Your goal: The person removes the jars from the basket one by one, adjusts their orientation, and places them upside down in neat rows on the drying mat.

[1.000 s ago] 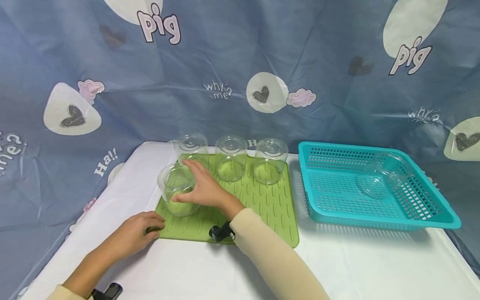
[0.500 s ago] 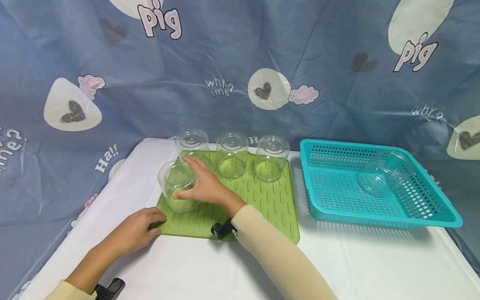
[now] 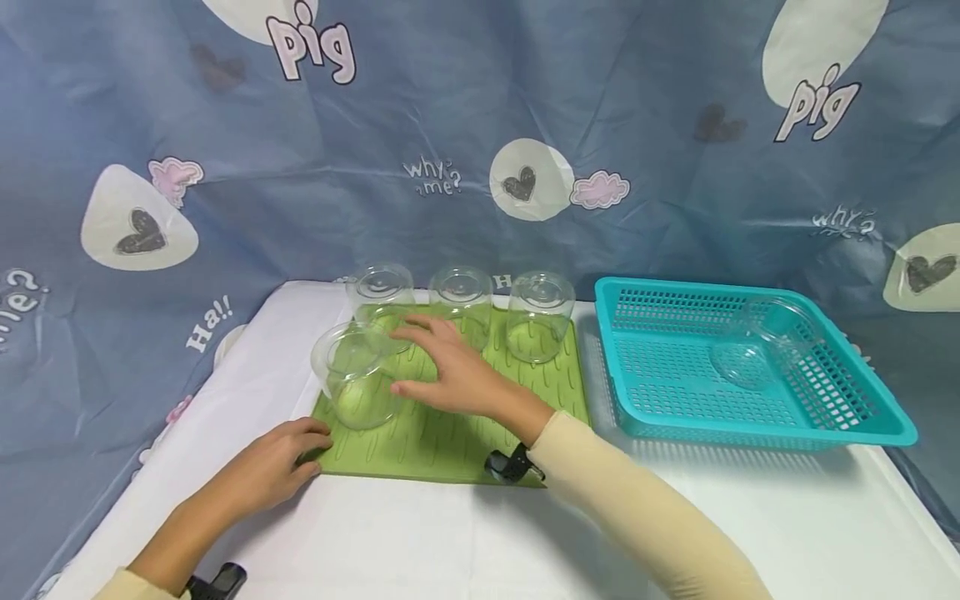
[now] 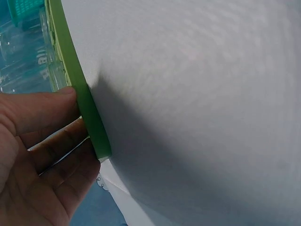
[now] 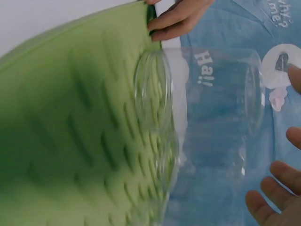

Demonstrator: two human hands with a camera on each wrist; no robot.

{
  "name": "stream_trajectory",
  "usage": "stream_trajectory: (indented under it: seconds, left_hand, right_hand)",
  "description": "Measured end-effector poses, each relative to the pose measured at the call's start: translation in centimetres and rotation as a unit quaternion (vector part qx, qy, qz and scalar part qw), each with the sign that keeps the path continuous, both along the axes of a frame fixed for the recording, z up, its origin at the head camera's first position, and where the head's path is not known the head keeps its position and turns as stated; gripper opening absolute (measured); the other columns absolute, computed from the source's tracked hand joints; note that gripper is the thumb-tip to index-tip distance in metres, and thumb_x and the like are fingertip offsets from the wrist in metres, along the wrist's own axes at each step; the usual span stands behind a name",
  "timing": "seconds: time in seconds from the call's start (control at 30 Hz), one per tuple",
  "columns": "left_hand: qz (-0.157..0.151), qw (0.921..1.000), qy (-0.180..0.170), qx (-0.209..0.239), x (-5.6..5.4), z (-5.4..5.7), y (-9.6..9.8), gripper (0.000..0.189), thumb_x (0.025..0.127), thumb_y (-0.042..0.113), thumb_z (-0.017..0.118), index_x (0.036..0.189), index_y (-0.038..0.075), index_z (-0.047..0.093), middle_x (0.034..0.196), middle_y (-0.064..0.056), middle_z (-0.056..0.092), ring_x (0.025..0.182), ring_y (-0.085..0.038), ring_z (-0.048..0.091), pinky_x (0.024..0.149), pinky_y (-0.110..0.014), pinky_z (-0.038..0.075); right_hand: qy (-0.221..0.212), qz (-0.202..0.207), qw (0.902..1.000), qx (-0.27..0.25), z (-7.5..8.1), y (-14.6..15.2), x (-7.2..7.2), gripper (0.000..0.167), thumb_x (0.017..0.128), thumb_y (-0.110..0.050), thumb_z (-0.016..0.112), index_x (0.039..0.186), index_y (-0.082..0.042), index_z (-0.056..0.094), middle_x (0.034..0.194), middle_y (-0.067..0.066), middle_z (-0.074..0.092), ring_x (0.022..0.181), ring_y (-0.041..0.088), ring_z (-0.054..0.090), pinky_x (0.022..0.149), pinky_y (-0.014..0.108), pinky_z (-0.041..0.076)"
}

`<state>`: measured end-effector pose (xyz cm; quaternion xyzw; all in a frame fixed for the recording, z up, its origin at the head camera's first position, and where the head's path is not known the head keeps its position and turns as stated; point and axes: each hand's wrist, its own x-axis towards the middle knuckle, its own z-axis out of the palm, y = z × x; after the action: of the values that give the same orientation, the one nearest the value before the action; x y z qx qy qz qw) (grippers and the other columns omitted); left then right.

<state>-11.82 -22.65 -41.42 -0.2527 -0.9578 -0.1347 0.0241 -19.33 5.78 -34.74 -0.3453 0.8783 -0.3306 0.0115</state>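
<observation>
Near the left front corner of a green ridged mat [image 3: 427, 454], my left hand [image 3: 273, 467] holds the mat's edge, thumb [image 4: 61, 96] on one side of the corner and fingers on the other. My right hand [image 3: 461, 371] hovers over the mat with fingers spread and nothing in it. Just left of its fingertips a clear cup [image 3: 354, 404] stands upside down on the mat. Behind it is a row of similar upturned clear cups: a left one [image 3: 378, 287], a middle one [image 3: 459, 287] partly behind my right hand, and a right one [image 3: 538, 325].
On the right stands a turquoise perforated basket [image 3: 637, 408], with one more clear cup [image 3: 750, 358] lying tilted inside. A white cloth [image 3: 390, 542] covers the table. Behind hangs a blue printed curtain [image 3: 420, 83].
My right hand has come off the front cup and moved to the right, its fingers apart from it. The cup stays on the mat; my left hand keeps its place.
</observation>
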Motion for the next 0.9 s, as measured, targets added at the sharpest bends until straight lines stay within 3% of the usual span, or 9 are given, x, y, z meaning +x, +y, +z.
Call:
stream_trajectory:
  seconds: [0.23, 0.5, 0.67, 0.9]
  left_hand:
    - [-0.006, 1.0, -0.004, 0.004, -0.2, 0.0, 0.1, 0.026, 0.08, 0.004, 0.076, 0.106, 0.0, 0.073, 0.116, -0.013, 0.068, 0.111, -0.036, 0.065, 0.097, -0.053, 0.054]
    - [-0.004, 1.0, -0.001, -0.006, 0.1, -0.1, 0.0, 0.026, 0.079, 0.005, 0.077, 0.104, 0.001, 0.074, 0.115, -0.012, 0.069, 0.11, -0.036, 0.065, 0.097, -0.053, 0.054]
    - [0.004, 1.0, -0.002, -0.009, 0.3, -0.1, -0.3, 0.026, 0.079, 0.006, 0.078, 0.104, 0.002, 0.074, 0.116, -0.012, 0.069, 0.111, -0.035, 0.065, 0.097, -0.053, 0.054]
    - [0.001, 1.0, 0.002, -0.004, 0.1, -0.1, 0.0, 0.027, 0.081, 0.009, 0.078, 0.107, 0.001, 0.073, 0.115, -0.013, 0.069, 0.11, -0.035, 0.065, 0.097, -0.052, 0.054]
  right_hand:
    - [0.047, 0.002, 0.9982, 0.038, 2.0, 6.6, 1.6, 0.058, 0.092, -0.037, 0.069, 0.144, -0.019, 0.049, 0.161, 0.007, 0.032, 0.149, 0.031, 0.03, 0.12, 0.059, 0.032]
    - [0.122, -0.069, 0.9849, 0.102, 5.4, 15.6, 2.3, 0.05, 0.093, -0.031, 0.069, 0.138, -0.014, 0.054, 0.154, 0.014, 0.04, 0.142, 0.037, 0.037, 0.112, 0.063, 0.037]
    - [0.134, -0.101, 0.9786, 0.12, 7.4, 18.8, 3.2, 0.049, 0.094, -0.026, 0.068, 0.139, -0.015, 0.053, 0.153, 0.015, 0.039, 0.141, 0.04, 0.036, 0.108, 0.064, 0.037]
    - [0.17, -0.114, 0.9677, 0.147, 8.5, 21.8, 4.2, 0.05, 0.091, -0.02, 0.072, 0.138, -0.015, 0.055, 0.153, 0.015, 0.04, 0.139, 0.041, 0.037, 0.103, 0.064, 0.04]
